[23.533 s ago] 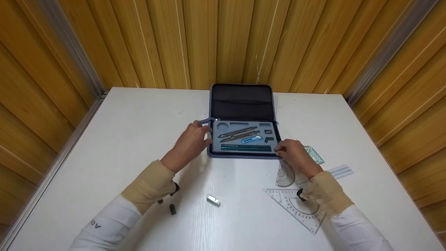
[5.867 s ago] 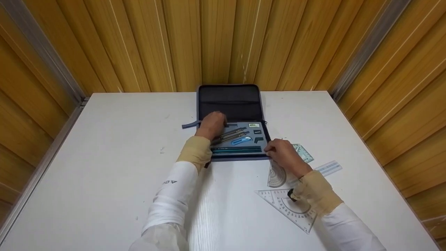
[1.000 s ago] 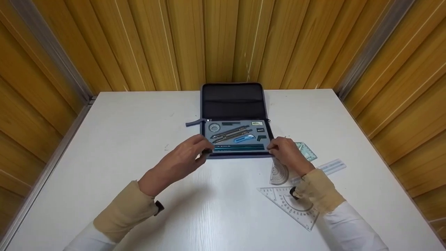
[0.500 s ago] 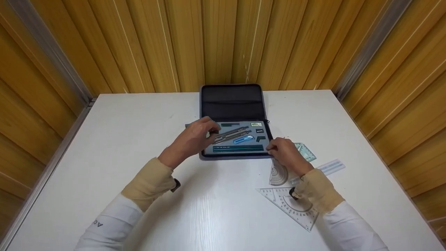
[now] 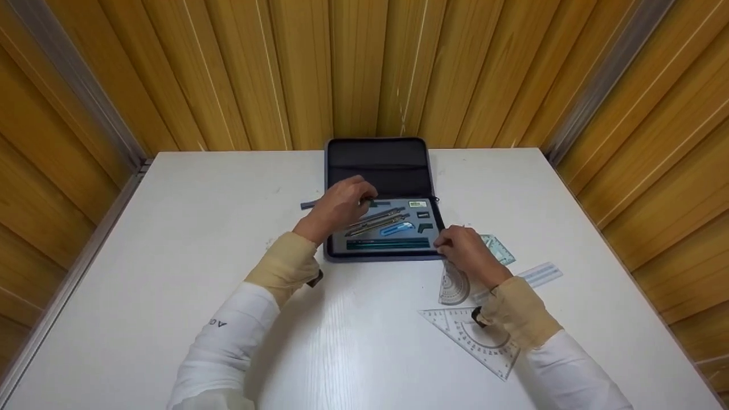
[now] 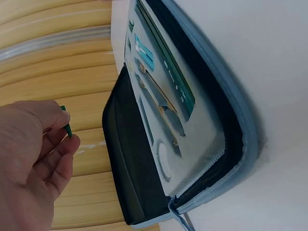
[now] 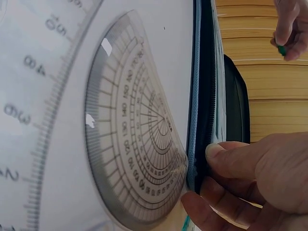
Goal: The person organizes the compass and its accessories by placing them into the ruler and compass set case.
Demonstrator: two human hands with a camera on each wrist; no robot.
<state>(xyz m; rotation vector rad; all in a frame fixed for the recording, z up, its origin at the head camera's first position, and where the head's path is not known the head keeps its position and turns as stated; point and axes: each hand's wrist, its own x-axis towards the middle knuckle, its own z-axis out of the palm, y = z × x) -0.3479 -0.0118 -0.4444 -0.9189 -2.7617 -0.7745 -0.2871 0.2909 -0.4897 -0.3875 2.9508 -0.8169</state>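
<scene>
A zippered drawing-set case (image 5: 387, 259) lies unzipped, lid raised at the back. My left hand (image 5: 340, 208) is above the back left of its tray, pinching a small dark green piece (image 6: 67, 126) between thumb and fingertip; its kind I cannot tell. My right hand (image 5: 470, 253) pinches the front right corner, thumb on the rim. In the grey insert lie two metal compasses (image 5: 376, 221), a blue cutter (image 5: 397, 229), dark green pencils (image 5: 387, 244), a white block (image 5: 417, 204) and small dark pieces (image 5: 425, 228). A round disc (image 6: 163, 159) sits in the insert's circular slot.
Right of and in front of the case lie a clear protractor (image 7: 134, 125), a large set square (image 5: 484, 341), a clear ruler (image 5: 544, 274) and a greenish template (image 5: 498, 249), partly under my right forearm. Ribbed wood-look panels (image 5: 262, 74) stand behind the white table (image 5: 228, 188).
My left hand has moved from the case's front left to above its back left with the green piece. Loose pieces seen earlier on the table are gone from there. My right hand keeps its place.
</scene>
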